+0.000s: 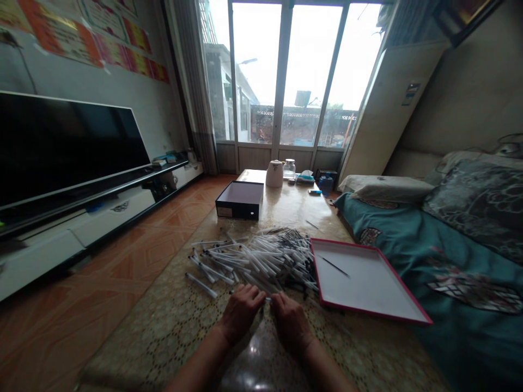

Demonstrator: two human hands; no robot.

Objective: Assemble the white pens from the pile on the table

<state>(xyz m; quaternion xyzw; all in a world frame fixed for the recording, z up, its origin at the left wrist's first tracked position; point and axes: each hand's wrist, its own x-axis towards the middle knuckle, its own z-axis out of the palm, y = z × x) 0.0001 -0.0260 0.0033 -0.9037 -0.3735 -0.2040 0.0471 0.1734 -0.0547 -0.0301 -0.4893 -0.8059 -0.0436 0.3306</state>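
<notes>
My left hand (244, 306) and my right hand (289, 316) meet low over the table, fingers closed. Between their fingertips shows a short pale bit of a pen (268, 298); the rest of it is hidden by the fingers. Just beyond my hands spreads a heap of white pen barrels (261, 256), several with black ends. Thin dark refills (288, 235) lie at the heap's far side. To the right, a shallow red-rimmed box lid (368, 288) holds one dark refill (335, 267). A loose white barrel (201, 285) lies at the heap's left edge.
A dark open box (239, 209) stands behind the heap on the patterned table (163, 332). Farther back are a pale kettle (274, 174), a glass jar (290, 169) and a tissue pack (305, 177). A sofa (392, 223) borders the table's right side.
</notes>
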